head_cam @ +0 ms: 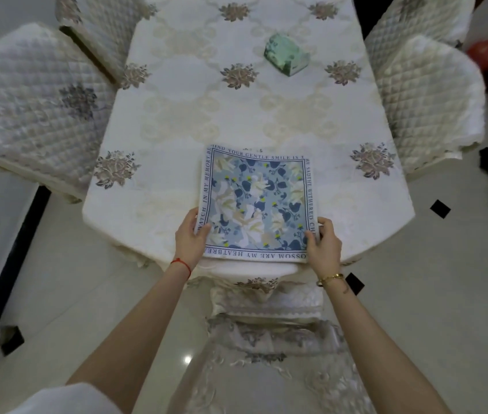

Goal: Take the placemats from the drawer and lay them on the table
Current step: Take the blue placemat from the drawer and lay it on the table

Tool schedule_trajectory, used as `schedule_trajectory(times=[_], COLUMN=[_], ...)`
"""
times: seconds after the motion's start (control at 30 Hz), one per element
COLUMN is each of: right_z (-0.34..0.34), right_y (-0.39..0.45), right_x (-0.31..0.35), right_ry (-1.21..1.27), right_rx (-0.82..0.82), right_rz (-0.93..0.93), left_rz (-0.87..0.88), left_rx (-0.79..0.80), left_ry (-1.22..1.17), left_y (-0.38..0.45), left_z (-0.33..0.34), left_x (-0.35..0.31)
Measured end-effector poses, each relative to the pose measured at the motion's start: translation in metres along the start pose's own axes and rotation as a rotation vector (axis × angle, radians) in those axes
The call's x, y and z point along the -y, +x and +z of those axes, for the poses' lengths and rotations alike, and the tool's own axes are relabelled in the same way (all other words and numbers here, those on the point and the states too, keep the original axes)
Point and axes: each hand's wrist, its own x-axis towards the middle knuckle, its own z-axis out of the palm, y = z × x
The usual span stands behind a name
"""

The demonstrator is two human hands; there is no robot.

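Observation:
A square placemat (257, 201) with a blue and cream flower print and a lettered border lies flat at the near end of the table (195, 115), which wears a cream embroidered cloth. It looks like a stack, as more edges show along its left side. My left hand (190, 236) grips the mat's near left corner, thumb on top. My right hand (323, 242) grips the near right corner the same way. No drawer is in view.
A green patterned box (286, 53) sits far along the table. Quilted covered chairs stand at the left (33, 97) and right (425, 94), and another chair (269, 318) is tucked under the near end between my arms. The floor is pale tile.

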Motion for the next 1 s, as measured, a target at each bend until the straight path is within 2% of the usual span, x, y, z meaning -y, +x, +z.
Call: schedule_trajectory(times=[0.23, 0.33, 0.43, 0.53, 0.7, 0.87, 1.0], right_z=[0.004, 0.003, 0.004, 0.013, 0.05, 0.091, 0.107], right_y=[0.006, 0.01, 0.018, 0.041, 0.103, 0.153, 0.167], right_x=[-0.02, -0.024, -0.022, -0.008, 0.036, 0.066, 0.06], right_ry=[-0.108, -0.253, -0.358, -0.318, -0.367, -0.45, -0.517], right_rx=[-0.013, -0.033, -0.078, -0.047, 0.147, 0.278, 0.326], right_rz=[-0.054, -0.13, -0.235, -0.333, -0.459, -0.507, -0.557], left_rz=[0.021, 0.083, 0.173, 0.281, 0.461, 0.528, 0.545], left_rx=[-0.128, -0.16, -0.173, -0.138, -0.002, 0.147, 0.177], left_ry=[0.067, 0.19, 0.415, 0.5, 0.631, 0.804, 0.908], left_y=[0.006, 0.007, 0.015, 0.037, 0.094, 0.146, 0.168], left_z=[0.001, -0.002, -0.006, -0.005, 0.024, 0.061, 0.071], left_x=[0.008, 0.006, 0.008, 0.001, -0.032, -0.046, -0.04])
